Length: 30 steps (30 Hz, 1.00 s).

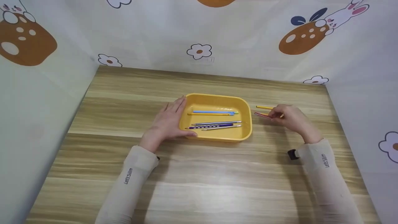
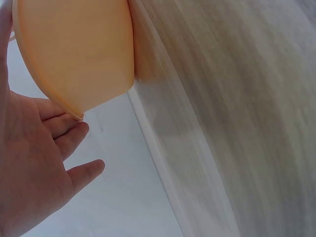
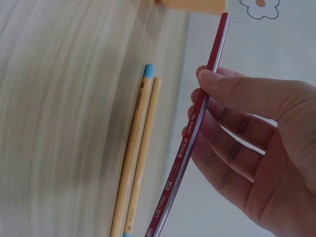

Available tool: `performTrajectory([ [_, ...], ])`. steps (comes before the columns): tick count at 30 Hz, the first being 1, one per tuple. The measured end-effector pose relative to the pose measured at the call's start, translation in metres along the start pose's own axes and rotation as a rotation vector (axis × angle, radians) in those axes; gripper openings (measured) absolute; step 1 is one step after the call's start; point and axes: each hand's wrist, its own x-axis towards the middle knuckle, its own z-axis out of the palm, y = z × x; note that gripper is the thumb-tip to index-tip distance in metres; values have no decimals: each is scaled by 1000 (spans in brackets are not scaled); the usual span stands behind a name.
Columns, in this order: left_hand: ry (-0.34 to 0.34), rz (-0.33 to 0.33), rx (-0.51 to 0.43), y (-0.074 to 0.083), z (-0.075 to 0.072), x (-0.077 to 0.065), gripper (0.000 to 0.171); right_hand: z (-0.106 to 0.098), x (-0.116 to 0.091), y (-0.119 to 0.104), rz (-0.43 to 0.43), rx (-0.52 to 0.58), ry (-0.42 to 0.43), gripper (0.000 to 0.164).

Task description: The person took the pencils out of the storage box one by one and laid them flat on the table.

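Note:
In the head view, my left hand point(image 1: 168, 121) rests against the left end of a yellow plastic box point(image 1: 217, 139), thumb at its front rim and fingers along its far left corner. The left wrist view has those fingers nearly straight, touching the box rim. To the right of the box, my right hand point(image 1: 292, 118) pinches a red pencil point(image 3: 185, 143) between thumb and fingers, above the table. Beneath it, two yellow pencils point(image 3: 132, 148) lie side by side, one with a blue end. Inside the box lie a blue pencil point(image 1: 211, 112), a yellow pencil point(image 1: 206, 114), a purple pencil point(image 1: 211, 126) and silver ones point(image 1: 224, 127).
The box stands on a wood-grain table point(image 1: 202, 174). Pale curtains point(image 1: 155, 37) printed with flowers and rabbits enclose the back and both sides. A small black object point(image 1: 293, 154) is attached at the right sleeve cuff.

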Motion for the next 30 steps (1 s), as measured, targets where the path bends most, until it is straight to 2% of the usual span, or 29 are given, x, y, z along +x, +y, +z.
performTrajectory([
  [13, -4, -11, -1, 1, 0, -1, 135, 9, 0, 11, 53, -32, -15, 11],
  [23, -9, -11, -4, 1, 0, -1, 135, 15, 2, 18, 65, -98, -53, 14],
  [30, -1, -9, -39, 0, 2, -2, 136, 18, 3, 22, 61, -138, -66, 18],
])
